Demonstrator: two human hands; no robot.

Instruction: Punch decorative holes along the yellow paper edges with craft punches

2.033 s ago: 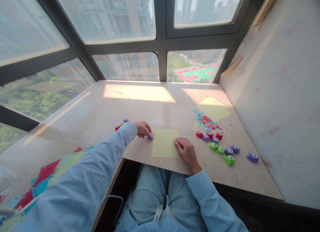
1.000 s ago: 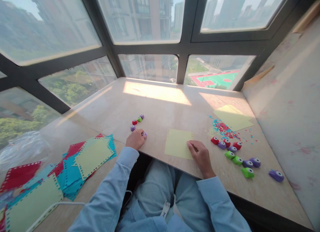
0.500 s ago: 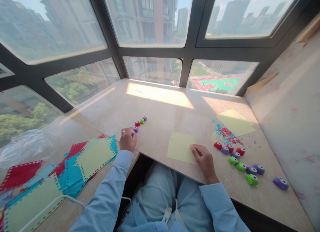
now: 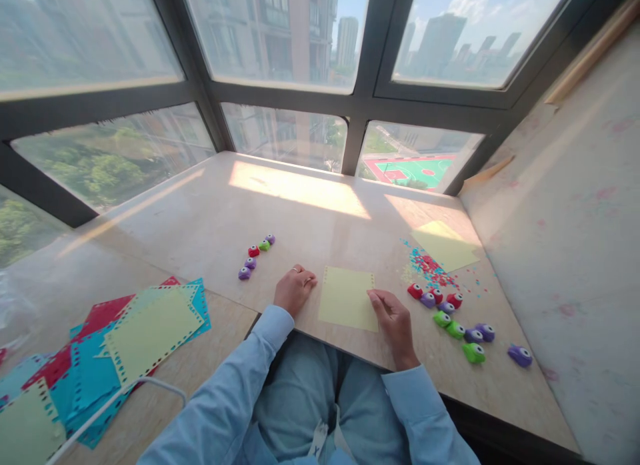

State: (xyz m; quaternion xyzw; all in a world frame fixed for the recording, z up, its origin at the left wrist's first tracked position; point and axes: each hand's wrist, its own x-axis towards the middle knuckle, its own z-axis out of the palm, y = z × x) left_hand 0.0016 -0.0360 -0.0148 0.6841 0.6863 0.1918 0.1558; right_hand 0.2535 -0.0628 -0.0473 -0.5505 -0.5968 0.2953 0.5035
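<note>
A pale yellow paper sheet [image 4: 347, 298] with punched holes along its top edge lies on the table before me. My right hand [image 4: 393, 318] pinches its right edge between thumb and fingers. Just left of the sheet, my left hand [image 4: 295, 289] rests near the table edge with its fingers curled; whether anything is in them cannot be made out. Beyond it to the left stands a row of small punches with eyes, among them a red one [image 4: 253, 251] and a purple one [image 4: 245, 273]. Several more punches, including a green one [image 4: 473, 352], sit at the right.
Punched coloured sheets [image 4: 155, 331] overlap at the left, with a white cable [image 4: 105, 405] across them. Red and blue paper bits [image 4: 433, 270] are scattered at the right beside another yellow sheet [image 4: 445, 245]. Windows border the table's far side.
My left hand has left the purple punches and moved right, close to the yellow sheet. My right hand still holds the sheet's edge. The view has turned slightly right.
</note>
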